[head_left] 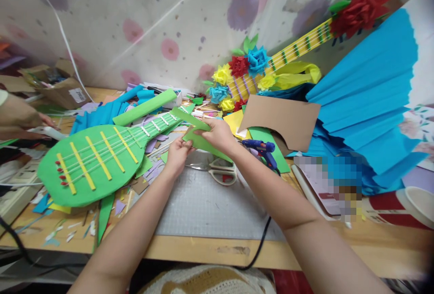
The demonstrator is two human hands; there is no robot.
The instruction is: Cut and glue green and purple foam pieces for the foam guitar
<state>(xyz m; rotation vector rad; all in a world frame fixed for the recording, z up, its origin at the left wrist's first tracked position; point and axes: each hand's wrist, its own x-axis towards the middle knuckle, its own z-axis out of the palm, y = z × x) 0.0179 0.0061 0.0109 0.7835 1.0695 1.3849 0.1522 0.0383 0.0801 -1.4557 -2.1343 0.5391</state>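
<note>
My left hand [176,153] and my right hand [219,134] both pinch a green paper piece [202,142] above the grey cutting mat [210,208]. Another green strip [190,119] sticks up from under my right fingers. A green paper guitar [98,161] with yellow strips and white strings lies to the left, its neck reaching toward my hands. White-handled scissors [220,173] lie on the mat just below my hands. A blue glue gun [262,148] rests to the right of my right wrist.
A brown cardboard cutout [283,120] and folded blue paper [366,104] sit at right. A yellow guitar with paper flowers [257,66] leans at the back. Another person's hand [20,120] is at far left by a cardboard box [57,84]. Scraps litter the wooden table [203,249].
</note>
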